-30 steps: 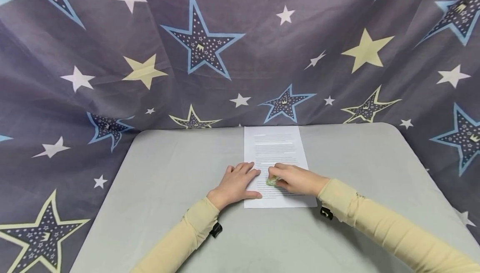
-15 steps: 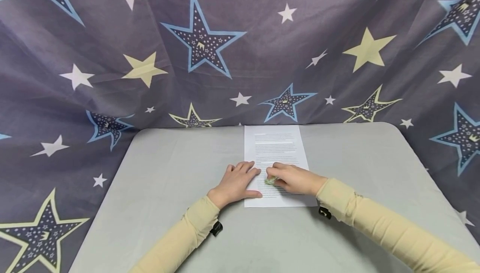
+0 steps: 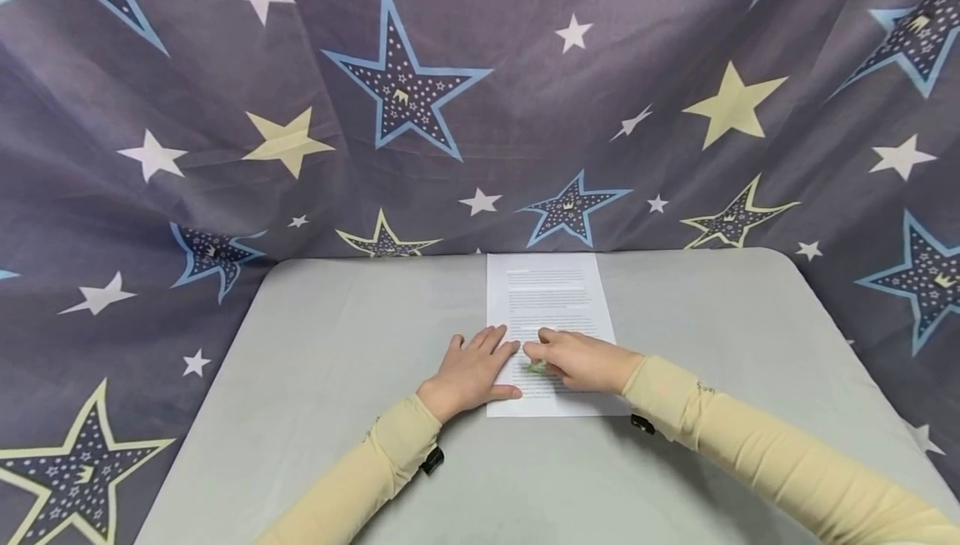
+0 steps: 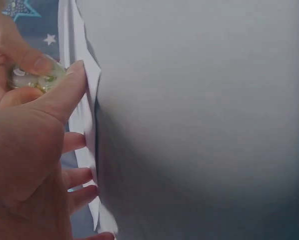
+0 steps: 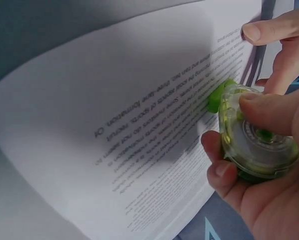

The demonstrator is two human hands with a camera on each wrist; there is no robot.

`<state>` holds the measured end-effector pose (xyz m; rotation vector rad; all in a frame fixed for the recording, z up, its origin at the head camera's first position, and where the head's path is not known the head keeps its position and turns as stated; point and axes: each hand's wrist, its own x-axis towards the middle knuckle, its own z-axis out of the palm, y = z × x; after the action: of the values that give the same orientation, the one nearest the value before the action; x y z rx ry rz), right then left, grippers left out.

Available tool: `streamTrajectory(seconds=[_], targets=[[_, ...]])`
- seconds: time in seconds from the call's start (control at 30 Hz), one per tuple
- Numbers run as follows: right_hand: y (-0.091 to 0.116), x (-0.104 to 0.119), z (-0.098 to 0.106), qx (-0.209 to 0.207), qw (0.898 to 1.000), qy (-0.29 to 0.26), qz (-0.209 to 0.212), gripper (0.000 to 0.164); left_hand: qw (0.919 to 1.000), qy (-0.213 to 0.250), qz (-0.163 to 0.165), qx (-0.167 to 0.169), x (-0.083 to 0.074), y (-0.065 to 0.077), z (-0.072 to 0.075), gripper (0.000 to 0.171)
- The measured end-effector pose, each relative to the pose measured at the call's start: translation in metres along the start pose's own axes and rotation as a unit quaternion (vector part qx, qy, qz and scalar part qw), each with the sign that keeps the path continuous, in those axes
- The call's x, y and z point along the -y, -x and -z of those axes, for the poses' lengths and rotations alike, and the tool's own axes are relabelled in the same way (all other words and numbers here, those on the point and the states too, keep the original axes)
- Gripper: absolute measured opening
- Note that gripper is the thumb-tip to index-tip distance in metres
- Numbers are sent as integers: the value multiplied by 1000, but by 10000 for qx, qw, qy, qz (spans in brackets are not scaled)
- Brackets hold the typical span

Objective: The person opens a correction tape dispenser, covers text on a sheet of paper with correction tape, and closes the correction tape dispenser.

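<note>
A printed sheet of white paper (image 3: 551, 282) lies flat on the table, with lines of text across it. My left hand (image 3: 467, 374) rests on its left edge, fingers and thumb spread. In the right wrist view my right hand (image 5: 274, 195) grips a clear and green correction tape dispenser (image 5: 247, 145), thumb on its upper side and fingers curled beneath. Its green tip (image 5: 216, 97) is at the text, close to the left hand's fingers; whether it touches the paper is hard to tell. From the head view, the right hand mostly covers the dispenser.
The grey tabletop (image 3: 360, 328) stretches to both sides of the paper. A dark cloth with stars (image 3: 480, 112) hangs behind the table's far edge and along its sides. Black straps (image 3: 432, 460) show under both sleeves.
My right hand has shifted a little to the left across the text, carrying the correction tape dispenser nearer the left hand. The left hand and the paper have stayed in place.
</note>
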<state>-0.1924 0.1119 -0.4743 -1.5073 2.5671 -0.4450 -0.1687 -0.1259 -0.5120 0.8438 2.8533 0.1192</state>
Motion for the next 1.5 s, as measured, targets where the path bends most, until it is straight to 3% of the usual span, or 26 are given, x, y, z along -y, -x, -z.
streamTrajectory(seconds=[0.57,0.77,1.5], targets=[[13,-2,7,-83,9999,-81,-66,25,9999,-49,33,132,-3,1,5,80],[18,-5,9,-82,9999,-76,-128,27,9997,-63,81,201,0,0,1,81],[42,-25,8,-302,9994,-86,-126,29,9999,11,57,123,-3,2,2,79]])
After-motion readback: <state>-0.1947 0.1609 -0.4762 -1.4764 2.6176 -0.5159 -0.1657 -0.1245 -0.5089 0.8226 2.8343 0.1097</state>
